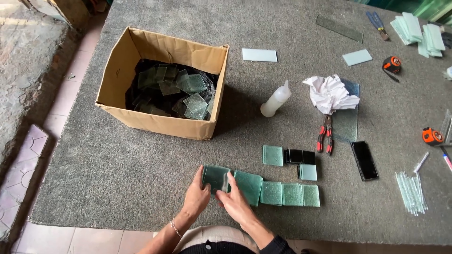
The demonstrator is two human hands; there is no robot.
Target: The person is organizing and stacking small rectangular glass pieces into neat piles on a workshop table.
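Note:
Both my hands rest on a square greenish glass tile (pixel 215 176) at the left end of a row of glass tiles (pixel 282 193) lying flat on the grey carpeted table (pixel 141 174). My left hand (pixel 196 194) grips the tile's left edge. The tile's right edge is pinched by my right hand (pixel 234 200), next to a tilted tile (pixel 249 186). Behind the row lie a single tile (pixel 272 155), a dark stack (pixel 300 156) and a small pale stack (pixel 308 172).
An open cardboard box (pixel 155 123) of glass squares stands at the left. A white squeeze bottle (pixel 276 99), crumpled paper (pixel 330 93), red pliers (pixel 325 136), a black phone (pixel 364 160), thin glass strips (pixel 411 192), tape measures (pixel 431 136) and stacked glass (pixel 416 29) lie to the right.

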